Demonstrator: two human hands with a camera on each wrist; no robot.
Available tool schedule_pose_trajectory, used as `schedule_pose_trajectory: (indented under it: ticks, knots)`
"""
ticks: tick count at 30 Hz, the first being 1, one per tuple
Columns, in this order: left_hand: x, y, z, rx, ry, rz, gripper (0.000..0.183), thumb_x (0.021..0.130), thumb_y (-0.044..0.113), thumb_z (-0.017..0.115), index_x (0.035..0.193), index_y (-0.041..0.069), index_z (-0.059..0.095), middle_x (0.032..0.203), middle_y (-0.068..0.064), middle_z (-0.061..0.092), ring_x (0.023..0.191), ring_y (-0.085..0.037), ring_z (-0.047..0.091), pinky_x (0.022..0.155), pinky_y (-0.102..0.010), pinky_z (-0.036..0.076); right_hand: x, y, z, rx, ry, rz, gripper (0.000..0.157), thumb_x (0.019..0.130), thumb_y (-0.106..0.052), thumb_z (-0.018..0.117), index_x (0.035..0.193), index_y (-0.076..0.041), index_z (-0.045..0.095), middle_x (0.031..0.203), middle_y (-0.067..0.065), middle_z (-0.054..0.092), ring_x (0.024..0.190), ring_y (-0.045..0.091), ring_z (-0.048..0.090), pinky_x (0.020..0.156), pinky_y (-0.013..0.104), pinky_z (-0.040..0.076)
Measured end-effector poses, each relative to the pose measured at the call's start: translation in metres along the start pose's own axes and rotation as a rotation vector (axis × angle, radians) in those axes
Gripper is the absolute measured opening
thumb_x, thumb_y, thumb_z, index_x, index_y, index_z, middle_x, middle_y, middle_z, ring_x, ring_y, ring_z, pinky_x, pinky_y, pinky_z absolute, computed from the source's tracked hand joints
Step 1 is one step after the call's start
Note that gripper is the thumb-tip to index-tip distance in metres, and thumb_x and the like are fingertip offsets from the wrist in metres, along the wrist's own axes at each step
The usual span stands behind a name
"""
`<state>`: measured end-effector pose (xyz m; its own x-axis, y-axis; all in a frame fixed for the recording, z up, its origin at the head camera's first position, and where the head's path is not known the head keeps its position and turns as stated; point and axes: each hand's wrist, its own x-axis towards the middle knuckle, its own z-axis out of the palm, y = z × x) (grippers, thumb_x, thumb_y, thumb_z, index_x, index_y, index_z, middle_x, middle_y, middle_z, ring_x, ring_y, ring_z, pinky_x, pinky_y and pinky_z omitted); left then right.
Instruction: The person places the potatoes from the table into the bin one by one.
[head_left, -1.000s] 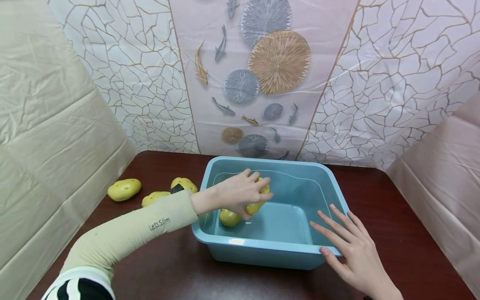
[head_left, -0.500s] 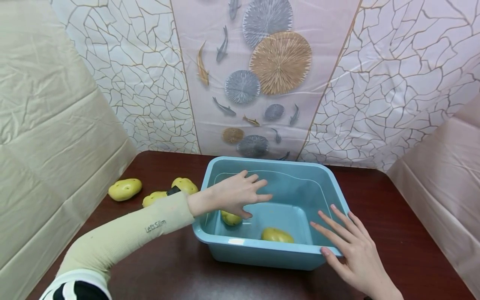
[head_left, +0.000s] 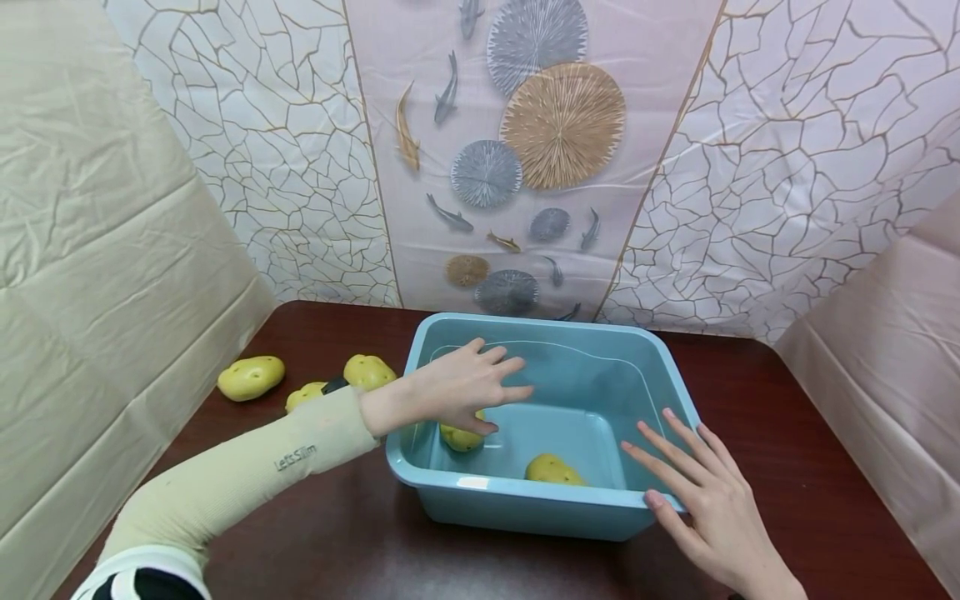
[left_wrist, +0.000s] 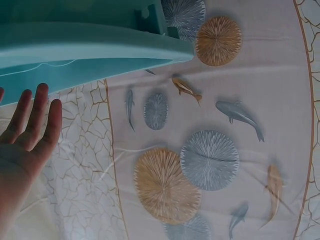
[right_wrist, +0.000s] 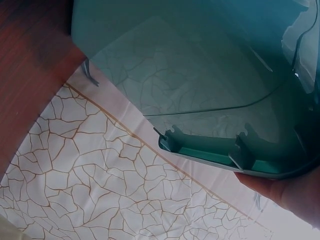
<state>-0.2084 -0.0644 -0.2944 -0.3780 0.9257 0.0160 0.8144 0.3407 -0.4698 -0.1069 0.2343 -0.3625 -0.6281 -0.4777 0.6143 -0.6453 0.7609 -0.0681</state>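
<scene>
Above the left part of a blue plastic tub [head_left: 525,496], my left hand [head_left: 468,387] hovers with its fingers spread and nothing in it. Two yellow potatoes lie inside the tub: one potato [head_left: 461,437], partly hidden below that hand, and another potato [head_left: 553,469] by the front wall. My right hand [head_left: 705,500] is at the tub's front right corner, fingers stretched over the inside and thumb at the rim. In the right wrist view, a thumb [right_wrist: 280,192] touches the tub's edge. The left wrist view catches the left hand's straight fingers [left_wrist: 37,120] near the rim.
Left of the tub, on the dark reddish-brown table [head_left: 322,517], lie a far-left potato [head_left: 251,378], a partly covered potato [head_left: 303,395] behind the left forearm, and a potato [head_left: 368,372] close to the tub. Patterned cloth [head_left: 300,167] hangs behind the table.
The left hand has let go of a potato, which now lies by the tub's front wall. That hand has drawn back slightly leftward. The right hand stays in place.
</scene>
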Motion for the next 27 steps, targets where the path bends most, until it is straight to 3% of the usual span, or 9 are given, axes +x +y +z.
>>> schedule_pose_trajectory:
  ticks: [11,18,27]
  knots:
    - [-0.014,-0.003,-0.007,0.009,0.061,-0.045,0.055,0.077,0.053,0.055,0.124,0.026,0.050,0.124,-0.005,0.050,0.098,-0.020,0.051,0.070,-0.034,0.043,0.002,-0.003,-0.009,0.017,-0.119,0.043,0.041,0.083,-0.025,0.056,0.124,-0.024,0.053,0.141,-0.002,0.038,0.138,0.021,0.017,0.112,0.030,0.000]
    - [-0.027,-0.004,-0.012,0.033,0.115,-0.068,0.056,0.077,0.052,0.056,0.124,0.024,0.050,0.123,-0.005,0.050,0.093,-0.020,0.051,0.068,-0.034,0.042,0.009,-0.002,-0.015,0.039,-0.158,0.020,0.040,0.085,-0.022,0.054,0.125,-0.028,0.051,0.143,-0.001,0.034,0.138,0.024,0.014,0.108,0.037,0.009]
    - [-0.044,-0.005,-0.016,0.031,0.132,-0.123,0.057,0.077,0.053,0.056,0.125,0.023,0.050,0.123,-0.005,0.051,0.096,-0.021,0.051,0.068,-0.034,0.040,0.017,0.002,-0.016,0.050,-0.253,0.043,0.045,0.086,-0.023,0.054,0.129,-0.029,0.046,0.147,-0.001,0.026,0.140,0.024,0.007,0.111,0.041,0.000]
